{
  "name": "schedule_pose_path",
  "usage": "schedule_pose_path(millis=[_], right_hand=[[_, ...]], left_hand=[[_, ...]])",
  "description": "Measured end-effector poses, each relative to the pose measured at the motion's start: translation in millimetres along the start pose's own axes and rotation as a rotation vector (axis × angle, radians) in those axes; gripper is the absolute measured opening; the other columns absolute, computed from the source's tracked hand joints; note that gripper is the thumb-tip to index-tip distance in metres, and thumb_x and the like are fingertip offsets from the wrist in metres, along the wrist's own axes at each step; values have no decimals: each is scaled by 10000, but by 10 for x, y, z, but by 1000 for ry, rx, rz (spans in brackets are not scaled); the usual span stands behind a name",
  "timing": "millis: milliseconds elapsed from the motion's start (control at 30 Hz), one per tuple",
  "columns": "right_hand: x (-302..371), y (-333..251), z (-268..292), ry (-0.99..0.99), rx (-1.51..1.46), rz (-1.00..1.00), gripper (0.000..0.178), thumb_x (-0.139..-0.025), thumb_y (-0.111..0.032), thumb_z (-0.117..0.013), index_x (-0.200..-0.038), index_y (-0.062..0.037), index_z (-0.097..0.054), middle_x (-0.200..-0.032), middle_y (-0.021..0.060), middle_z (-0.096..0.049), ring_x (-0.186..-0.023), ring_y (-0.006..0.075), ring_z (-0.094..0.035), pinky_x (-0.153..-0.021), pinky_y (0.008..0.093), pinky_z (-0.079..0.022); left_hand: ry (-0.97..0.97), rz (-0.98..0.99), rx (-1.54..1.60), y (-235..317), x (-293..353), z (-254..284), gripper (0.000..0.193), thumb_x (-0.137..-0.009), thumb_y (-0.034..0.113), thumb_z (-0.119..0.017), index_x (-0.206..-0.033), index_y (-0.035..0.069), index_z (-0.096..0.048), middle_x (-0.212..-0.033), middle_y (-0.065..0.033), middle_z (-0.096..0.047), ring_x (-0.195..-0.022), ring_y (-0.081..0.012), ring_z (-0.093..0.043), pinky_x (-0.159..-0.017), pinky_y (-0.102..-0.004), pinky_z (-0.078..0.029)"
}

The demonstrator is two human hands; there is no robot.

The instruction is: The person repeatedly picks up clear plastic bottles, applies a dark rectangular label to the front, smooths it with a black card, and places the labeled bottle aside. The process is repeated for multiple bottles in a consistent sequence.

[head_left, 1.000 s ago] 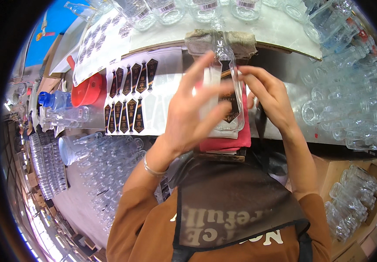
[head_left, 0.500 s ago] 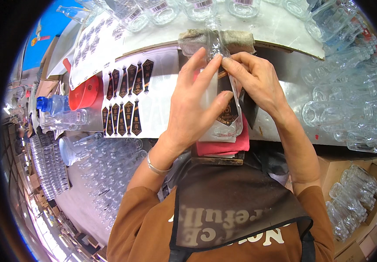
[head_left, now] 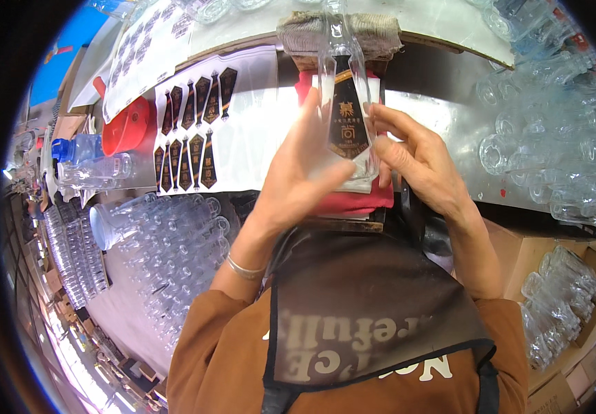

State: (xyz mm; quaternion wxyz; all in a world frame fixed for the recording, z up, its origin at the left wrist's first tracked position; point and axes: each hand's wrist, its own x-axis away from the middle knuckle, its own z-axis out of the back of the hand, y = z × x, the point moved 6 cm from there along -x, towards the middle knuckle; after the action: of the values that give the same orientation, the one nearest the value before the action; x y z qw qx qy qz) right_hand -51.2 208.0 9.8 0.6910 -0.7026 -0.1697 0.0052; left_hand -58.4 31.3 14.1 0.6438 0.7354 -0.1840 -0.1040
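A clear glass bottle (head_left: 365, 169) lies in front of me, its neck pointing away over a rolled grey cloth (head_left: 298, 33). On its upper face sits a black tie-shaped label (head_left: 350, 93) with gold marks, flat against the glass. My left hand (head_left: 294, 176) is beside the bottle's left edge, slightly blurred, fingers stretched and thumb apart. Along the right edge, my right hand (head_left: 418, 155) has its fingers loosely bent and apart, close to the glass; whether they touch it I cannot tell. Under the bottle are white paper and a red cloth (head_left: 339, 205).
To the left lies a white sheet (head_left: 246, 131) with several black labels. Beyond it are a red bowl (head_left: 126, 127) and a blue-capped bottle (head_left: 80, 148). Several clear bottles (head_left: 560, 148) lie at right, above a cardboard box (head_left: 505, 255) of bottles. More bottles (head_left: 167, 255) stand lower left.
Both hands have come off the label's upper part and moved down and outward to the bottle's sides. The whole label now shows. The view has shifted slightly.
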Motion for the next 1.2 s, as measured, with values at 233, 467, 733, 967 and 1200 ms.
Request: schedule_pose_path(millis=[233,467,733,967,1200], right_hand=[[-53,-61,-43,121,94,62,555,-925,-295,-697,-1297,94,-562,-1061,190,-731,-845,164,-706,-753,301,-534],[-53,-40,-50,129,54,55,528,-931,-246,-703,-1309,93,-557,-1147,199,-706,-973,199,-714,-824,294,-544],[-48,-47,-62,114,34,54,534,-934,-247,-708,-1314,93,-549,-1163,203,-696,-992,215,-712,-831,292,-544],[-57,-26,-61,129,55,61,546,-924,-260,-720,-1307,90,-554,-1158,205,-697,-988,227,-718,-828,302,-548],[-60,8,-50,86,-39,54,522,-956,-261,-689,-1329,75,-544,-1120,147,-699,-875,172,-706,-773,268,-541]], left_hand=[[76,6,88,16,-32,29,667,-996,28,-573,-1575,-20,-245,-1553,-224,-385,-1474,-291,-335,-1190,-386,-281],[75,-26,50,-48,-35,65,638,-1017,145,-596,-1572,29,-302,-1418,-149,-552,-1274,-183,-538,-1074,-330,-411],[85,28,119,0,-46,47,675,-966,19,-613,-1559,-16,-292,-1515,-228,-435,-1436,-290,-399,-1182,-392,-318],[93,25,118,-13,-42,66,660,-970,19,-613,-1557,-2,-310,-1517,-218,-438,-1440,-282,-398,-1186,-394,-314],[91,38,112,-16,-47,74,648,-978,37,-614,-1556,6,-321,-1516,-218,-442,-1429,-278,-414,-1174,-384,-325]])
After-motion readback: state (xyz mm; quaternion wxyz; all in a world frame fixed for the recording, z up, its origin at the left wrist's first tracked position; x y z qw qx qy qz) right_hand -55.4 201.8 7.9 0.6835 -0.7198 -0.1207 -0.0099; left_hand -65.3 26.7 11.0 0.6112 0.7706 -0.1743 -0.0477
